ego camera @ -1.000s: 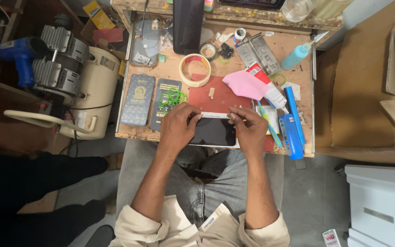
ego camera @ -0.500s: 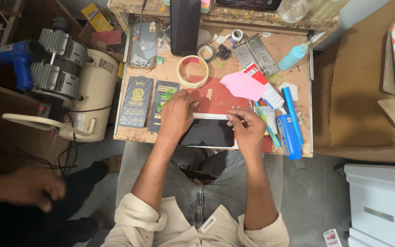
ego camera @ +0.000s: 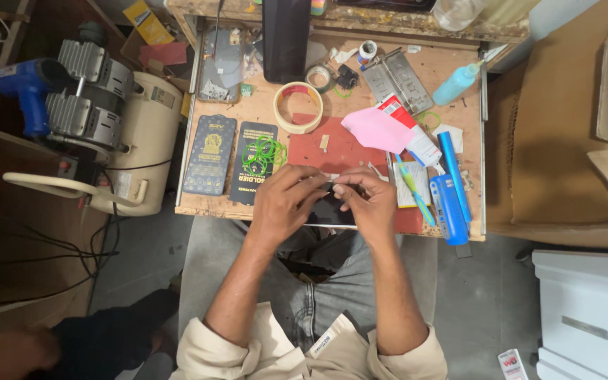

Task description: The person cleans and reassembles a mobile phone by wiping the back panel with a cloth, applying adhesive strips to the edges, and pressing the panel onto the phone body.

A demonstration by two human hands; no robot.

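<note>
Cluttered wooden bench (ego camera: 459,84) fills the upper middle of the frame, a red mat (ego camera: 339,151) at its centre. At the mat's lower edge lies a dark phone (ego camera: 328,211), mostly hidden under both hands. Left hand (ego camera: 283,200) and right hand (ego camera: 367,200) meet over its top end, fingertips pinched on something small there, possibly a film tab. Such a phone looks thin, stiff, smooth and breakable, best held by its side edges. Tape roll (ego camera: 298,107) sits above, well apart
</note>
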